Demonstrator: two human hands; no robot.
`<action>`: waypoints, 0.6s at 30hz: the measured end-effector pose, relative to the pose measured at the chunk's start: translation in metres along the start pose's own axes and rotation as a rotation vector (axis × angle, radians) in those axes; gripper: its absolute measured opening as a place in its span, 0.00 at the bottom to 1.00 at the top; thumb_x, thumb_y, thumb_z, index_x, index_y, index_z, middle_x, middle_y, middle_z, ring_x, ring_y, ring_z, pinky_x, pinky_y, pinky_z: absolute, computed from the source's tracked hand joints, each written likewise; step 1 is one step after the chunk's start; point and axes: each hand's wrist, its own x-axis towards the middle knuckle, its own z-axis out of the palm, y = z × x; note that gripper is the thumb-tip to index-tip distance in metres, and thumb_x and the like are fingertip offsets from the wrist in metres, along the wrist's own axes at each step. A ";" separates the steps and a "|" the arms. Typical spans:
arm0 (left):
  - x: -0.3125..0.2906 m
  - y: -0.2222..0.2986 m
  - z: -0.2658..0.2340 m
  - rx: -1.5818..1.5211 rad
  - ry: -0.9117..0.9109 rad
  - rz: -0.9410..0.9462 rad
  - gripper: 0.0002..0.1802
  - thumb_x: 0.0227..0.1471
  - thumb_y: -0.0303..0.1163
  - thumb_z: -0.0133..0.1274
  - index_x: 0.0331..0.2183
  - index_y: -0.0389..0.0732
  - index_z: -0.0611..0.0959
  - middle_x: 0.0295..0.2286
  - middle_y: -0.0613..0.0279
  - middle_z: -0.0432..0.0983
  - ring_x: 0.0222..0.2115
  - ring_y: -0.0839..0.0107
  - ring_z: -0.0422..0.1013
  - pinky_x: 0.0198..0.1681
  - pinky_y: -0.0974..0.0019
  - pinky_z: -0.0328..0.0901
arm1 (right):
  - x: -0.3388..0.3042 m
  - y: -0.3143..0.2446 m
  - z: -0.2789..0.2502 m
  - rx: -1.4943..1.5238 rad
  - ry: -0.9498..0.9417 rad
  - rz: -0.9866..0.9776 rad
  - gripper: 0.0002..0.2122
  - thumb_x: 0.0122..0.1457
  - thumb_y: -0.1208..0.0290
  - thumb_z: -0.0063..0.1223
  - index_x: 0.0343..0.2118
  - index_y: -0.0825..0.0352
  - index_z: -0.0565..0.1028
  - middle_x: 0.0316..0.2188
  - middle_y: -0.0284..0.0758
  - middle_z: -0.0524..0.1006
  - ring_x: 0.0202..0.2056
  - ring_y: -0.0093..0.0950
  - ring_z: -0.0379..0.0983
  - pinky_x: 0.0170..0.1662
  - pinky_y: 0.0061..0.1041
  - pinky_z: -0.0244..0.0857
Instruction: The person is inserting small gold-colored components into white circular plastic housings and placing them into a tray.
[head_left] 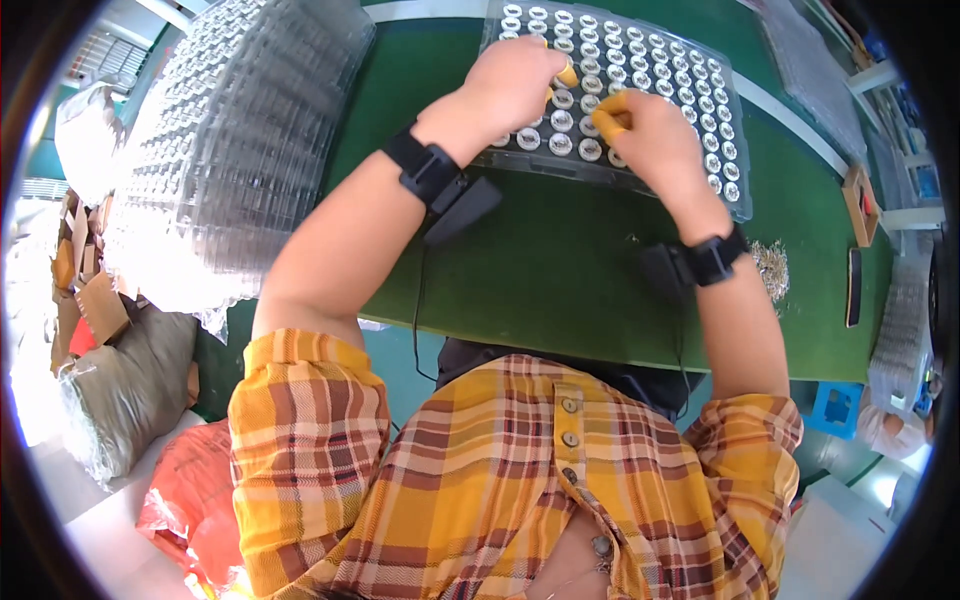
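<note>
A clear plastic tray (640, 182) lies on the green worktop, filled with rows of round, silvery parts in its pockets. Over its left half is my left hand (512, 88), fingers curled together with yellow finger covers on the tips. My right hand (655, 140) is above the tray's middle, thumb and forefinger pinched, also in yellow covers. Whatever either pinch holds is too small or too hidden to make out. Black bands with small modules sit on both wrists. A loose heap of small, thin metal pieces (771, 270) lies beside my right forearm.
Tall stacks of clear trays (240, 130) rise at the left of the green worktop (540, 270). A small wooden box (860, 205) and a dark, narrow object (853, 287) lie at the right edge. Thin cables hang from the wrist modules. A red bag (190, 490) stands lower left.
</note>
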 end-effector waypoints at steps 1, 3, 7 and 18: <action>0.008 0.005 -0.001 0.011 -0.074 -0.005 0.11 0.36 0.22 0.54 0.30 0.40 0.81 0.29 0.51 0.74 0.32 0.52 0.72 0.36 0.56 0.68 | -0.010 0.010 -0.010 0.058 0.006 0.007 0.09 0.50 0.62 0.56 0.30 0.61 0.79 0.26 0.37 0.79 0.31 0.37 0.76 0.34 0.33 0.69; 0.010 -0.001 0.000 0.068 -0.115 0.055 0.10 0.37 0.23 0.56 0.29 0.40 0.81 0.29 0.51 0.74 0.32 0.53 0.72 0.36 0.56 0.68 | -0.036 0.017 -0.027 0.044 -0.054 -0.047 0.07 0.51 0.67 0.55 0.30 0.63 0.78 0.25 0.39 0.78 0.30 0.38 0.76 0.33 0.33 0.69; 0.010 -0.014 0.018 0.055 0.284 0.438 0.07 0.32 0.26 0.60 0.21 0.41 0.78 0.20 0.56 0.73 0.28 0.56 0.70 0.31 0.57 0.64 | -0.077 0.027 -0.031 0.103 -0.161 -0.160 0.04 0.48 0.72 0.56 0.27 0.64 0.78 0.25 0.39 0.77 0.29 0.38 0.74 0.32 0.34 0.68; -0.080 0.088 -0.035 -0.997 -0.186 -0.426 0.16 0.44 0.17 0.58 0.36 0.38 0.74 0.31 0.66 0.73 0.30 0.76 0.73 0.34 0.72 0.70 | -0.107 0.035 -0.011 0.024 0.050 -0.260 0.04 0.44 0.75 0.59 0.24 0.63 0.77 0.24 0.33 0.71 0.29 0.33 0.72 0.32 0.31 0.67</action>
